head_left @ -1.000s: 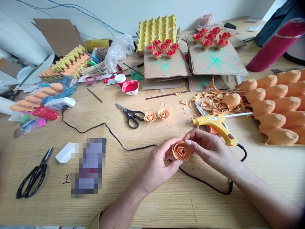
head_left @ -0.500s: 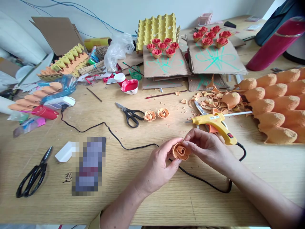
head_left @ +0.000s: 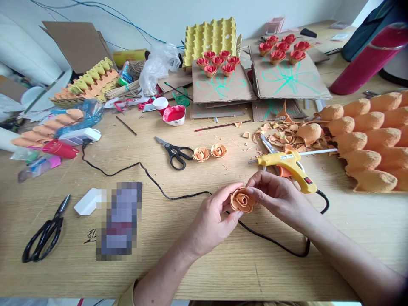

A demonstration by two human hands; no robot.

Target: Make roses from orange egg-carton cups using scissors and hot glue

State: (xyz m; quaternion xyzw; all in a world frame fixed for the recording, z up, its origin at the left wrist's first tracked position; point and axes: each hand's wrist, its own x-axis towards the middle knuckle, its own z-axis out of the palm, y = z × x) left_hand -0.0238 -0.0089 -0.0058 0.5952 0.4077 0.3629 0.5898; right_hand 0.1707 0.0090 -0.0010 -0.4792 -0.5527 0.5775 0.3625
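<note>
An orange paper rose (head_left: 242,199) is pinched between both my hands just above the wooden table (head_left: 197,263). My left hand (head_left: 212,219) cups it from the left with thumb and fingers closed on it. From the right, my right hand (head_left: 280,197) presses its petals with closed fingertips. A yellow glue gun (head_left: 287,163) lies just behind my right hand, its black cord (head_left: 178,197) running under my hands. Two finished orange roses (head_left: 209,152) sit farther back beside black scissors (head_left: 174,154).
Orange egg-carton pieces (head_left: 366,140) and cut scraps (head_left: 283,134) fill the right. Cardboard sheets with red roses (head_left: 219,80) and a yellow egg tray (head_left: 210,40) stand at the back. A second pair of scissors (head_left: 43,238), a white block (head_left: 87,203) and a red paint bowl (head_left: 174,115) lie left.
The rose has turned slightly between my fingers. Both hands stay in the same place.
</note>
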